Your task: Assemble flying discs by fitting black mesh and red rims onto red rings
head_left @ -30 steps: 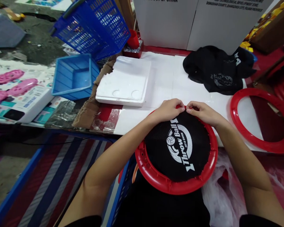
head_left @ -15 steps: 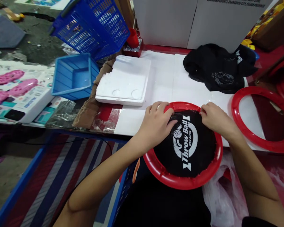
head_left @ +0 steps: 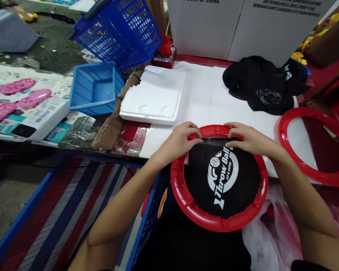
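Observation:
A red plastic ring (head_left: 183, 197) rests at the table's front edge against my body, with a round black mesh cloth (head_left: 197, 180) printed "Throw Ball" spread inside it. My left hand (head_left: 183, 141) pinches the cloth's upper left edge beside the ring. On the upper right, my right hand (head_left: 244, 139) has its fingers over the ring's far rim and its thumb on the cloth. Between the hands the cloth's far edge lies short of the rim, leaving a narrow gap. Elsewhere the cloth reaches the ring's inner side.
A second red ring (head_left: 288, 150) lies at the right. Behind are black mesh cloths (head_left: 251, 79) in a pile and a large carton (head_left: 203, 30). Left of the white tabletop sit a foam slab (head_left: 158, 90), a blue bin (head_left: 94, 88), a tilted blue basket (head_left: 121, 34) and pink plastic pieces (head_left: 31, 99).
My left hand has shifted from over the mesh to the cloth's upper left edge. My right hand has moved left, its fingers now over the rim. The cloth's far edge shows more openly.

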A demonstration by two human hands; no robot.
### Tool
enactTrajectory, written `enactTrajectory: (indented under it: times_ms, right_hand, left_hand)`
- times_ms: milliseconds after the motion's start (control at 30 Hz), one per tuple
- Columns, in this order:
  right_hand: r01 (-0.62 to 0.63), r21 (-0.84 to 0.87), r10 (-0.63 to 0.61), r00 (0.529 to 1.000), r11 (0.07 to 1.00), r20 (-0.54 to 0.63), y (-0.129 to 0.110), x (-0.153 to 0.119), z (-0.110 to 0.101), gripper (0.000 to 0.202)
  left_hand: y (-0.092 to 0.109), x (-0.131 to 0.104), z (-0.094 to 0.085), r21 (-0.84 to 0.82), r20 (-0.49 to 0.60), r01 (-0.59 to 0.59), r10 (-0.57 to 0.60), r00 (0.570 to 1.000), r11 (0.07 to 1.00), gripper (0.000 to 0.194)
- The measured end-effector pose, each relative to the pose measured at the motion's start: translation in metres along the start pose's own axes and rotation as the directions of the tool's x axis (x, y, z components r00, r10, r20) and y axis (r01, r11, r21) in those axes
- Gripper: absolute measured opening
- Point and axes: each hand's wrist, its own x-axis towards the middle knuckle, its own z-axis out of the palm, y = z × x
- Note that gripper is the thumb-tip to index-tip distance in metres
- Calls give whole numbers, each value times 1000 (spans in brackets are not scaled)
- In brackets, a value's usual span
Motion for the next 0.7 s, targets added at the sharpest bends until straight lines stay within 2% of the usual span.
enactTrajectory:
  times_ms: [167,300,433,567,633,700]
  right_hand:
    - [-77,323,97,994,943,-46,15,-4,-10,23]
    - [-90,416,128,990,905,-63,22,-6,-6,23]
    - [-89,361,112,993,928,-41,19,2,-6,21]
    - [-79,197,86,996,977,-27,12,13,-7,23]
    - [-62,139,67,997,988,-33,8,15,-5,24]
    - [-43,119,48,998,992,-42,6,13,-5,22]
  left_hand:
    - [-1,-3,2,-85,-67,101,-107,992,991,7]
    - [0,3,0,-141,-28,153,-159,987,978,11]
    - [-6,16,-7,-213,105,257,-240,965,943,15]
    - [-20,23,-11,-377,119,336,-315,942,863,48]
    - [-26,24,-12,-414,148,356,-323,935,838,53]
    - [-29,26,-13,-385,163,360,-321,933,850,50]
